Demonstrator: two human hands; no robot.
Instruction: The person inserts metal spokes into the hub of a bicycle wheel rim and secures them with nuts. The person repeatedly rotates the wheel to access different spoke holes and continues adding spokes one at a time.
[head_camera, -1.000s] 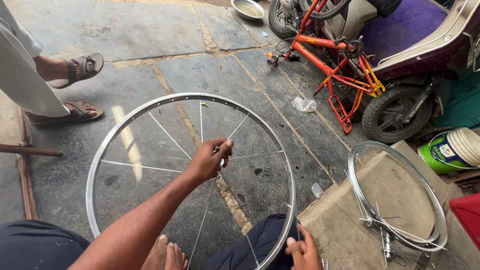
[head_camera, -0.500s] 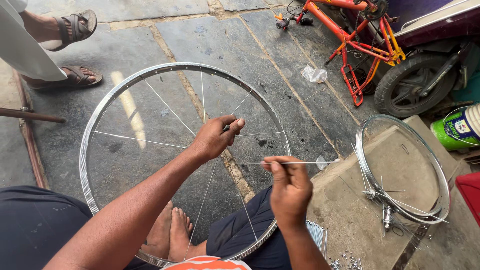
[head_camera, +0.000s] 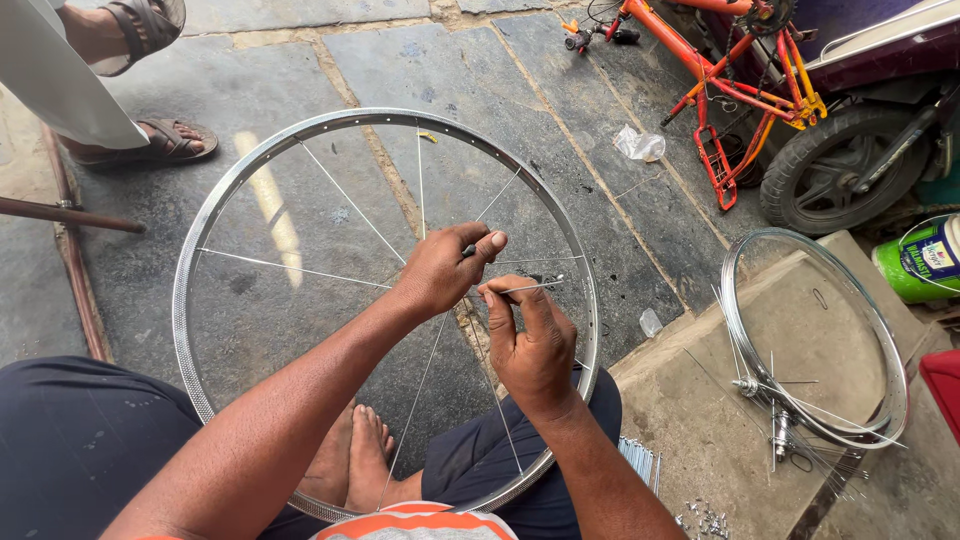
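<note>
A silver bicycle wheel rim (head_camera: 200, 240) with several thin spokes stands tilted in front of me, resting near my bare feet. My left hand (head_camera: 445, 268) grips the hub at the wheel's middle, where the spokes meet; the hub is mostly hidden under the fingers. My right hand (head_camera: 530, 345) pinches a loose spoke (head_camera: 535, 288) between thumb and fingers, its inner end held at the hub beside my left hand.
A second rim (head_camera: 880, 340) with a hub and loose spokes lies on a raised slab at right. Spare spokes (head_camera: 640, 460) and small nipples (head_camera: 705, 520) lie by my knee. An orange bicycle frame (head_camera: 720, 80), a scooter tyre (head_camera: 830, 170) and another person's sandalled feet (head_camera: 165, 140) are nearby.
My right hand came up from my lap to the hub with a spoke, then drew the spoke in closer to my left hand. The view has tilted downward.
</note>
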